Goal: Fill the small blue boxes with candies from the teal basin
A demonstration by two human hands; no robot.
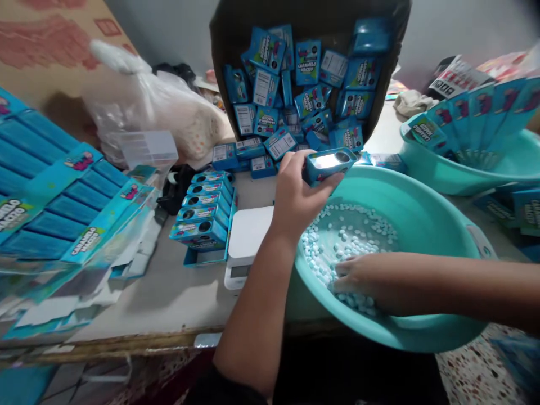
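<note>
Item 1: my left hand (297, 194), closed around a small blue carton (329, 163), held on its side above the far rim of the near basin (439, 225); the carton's open end faces right.

Item 2: my right hand (363, 281), reaching in from the right, palm down among the candies (350, 236) at the bottom of the near basin. Fingers are loosely curled into the pile; I cannot tell whether they have hold of any.

Item 3: candies, small pale blue and white pellets, heaped across the basin floor.

Item 4: dark bin (312, 17), tipped toward me at the far side, spilling many blue cartons onto the table (169, 292).

Item 5: open tray (206, 256) holding a row of cartons, standing left of my left forearm, just beside a white scale (247, 242).

Item 6: second teal basin (498, 163), far right, with flat blue cartons fanned inside it.

Item 7: stacks of flat blue packaging (54, 208), left side of the table.

Item 8: clear plastic bag (143, 107), far left, behind the stacks.
</note>
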